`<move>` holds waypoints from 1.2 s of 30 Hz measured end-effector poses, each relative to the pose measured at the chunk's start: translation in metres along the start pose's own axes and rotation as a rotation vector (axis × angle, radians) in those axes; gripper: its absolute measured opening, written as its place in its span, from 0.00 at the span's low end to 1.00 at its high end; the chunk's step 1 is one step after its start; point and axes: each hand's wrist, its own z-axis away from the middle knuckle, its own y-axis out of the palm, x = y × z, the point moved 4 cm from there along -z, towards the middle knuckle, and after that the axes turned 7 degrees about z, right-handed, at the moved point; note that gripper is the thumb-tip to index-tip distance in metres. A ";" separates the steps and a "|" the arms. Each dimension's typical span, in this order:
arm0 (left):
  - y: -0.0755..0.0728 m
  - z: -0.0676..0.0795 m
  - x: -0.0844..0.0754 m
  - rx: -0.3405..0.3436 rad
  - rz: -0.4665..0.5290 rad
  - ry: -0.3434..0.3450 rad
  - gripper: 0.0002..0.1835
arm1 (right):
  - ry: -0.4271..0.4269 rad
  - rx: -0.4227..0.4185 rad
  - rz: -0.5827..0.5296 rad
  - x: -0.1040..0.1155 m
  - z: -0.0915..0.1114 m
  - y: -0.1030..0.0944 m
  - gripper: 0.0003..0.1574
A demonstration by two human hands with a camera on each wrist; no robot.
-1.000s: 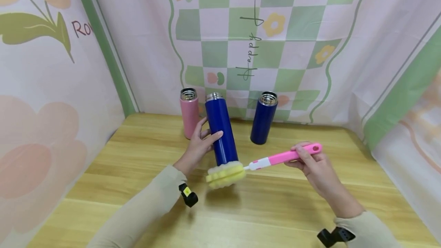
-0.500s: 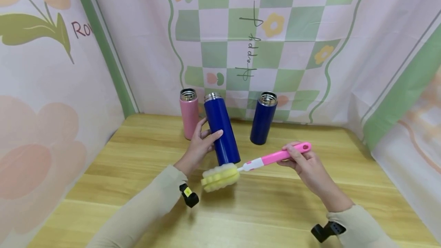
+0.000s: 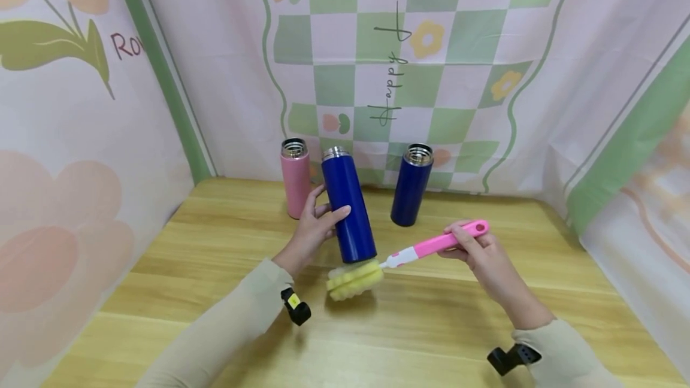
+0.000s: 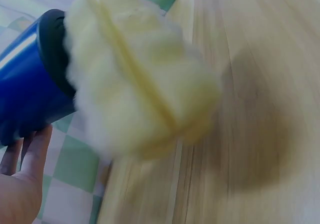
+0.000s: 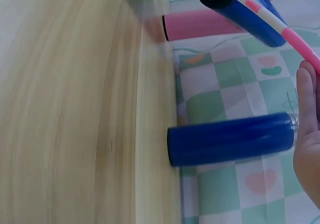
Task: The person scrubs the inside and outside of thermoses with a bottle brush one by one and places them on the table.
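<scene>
Now the right hand [image 3: 484, 261] grips the brush [image 3: 412, 253], sponge [image 3: 356, 283] shifted slightly right; the left hand [image 3: 311, 232], partly hidden, clamps the tilted blue bottle [image 3: 353, 193].

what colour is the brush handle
The brush handle is mostly pink, partly white, clearest in the head view.

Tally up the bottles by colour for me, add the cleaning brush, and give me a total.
Blue bottles: 2
Pink bottle: 1
Brush: 1
Total: 4
</scene>
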 end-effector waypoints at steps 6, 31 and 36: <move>-0.003 0.000 -0.001 0.001 -0.043 0.004 0.48 | -0.005 -0.046 -0.012 0.000 0.003 -0.016 0.17; -0.006 -0.023 0.002 -0.045 -0.482 0.286 0.46 | -0.057 -0.038 -0.070 0.005 0.015 -0.040 0.18; -0.011 -0.035 0.008 -0.085 -0.461 0.291 0.46 | -0.058 -0.052 -0.081 0.006 0.016 -0.043 0.18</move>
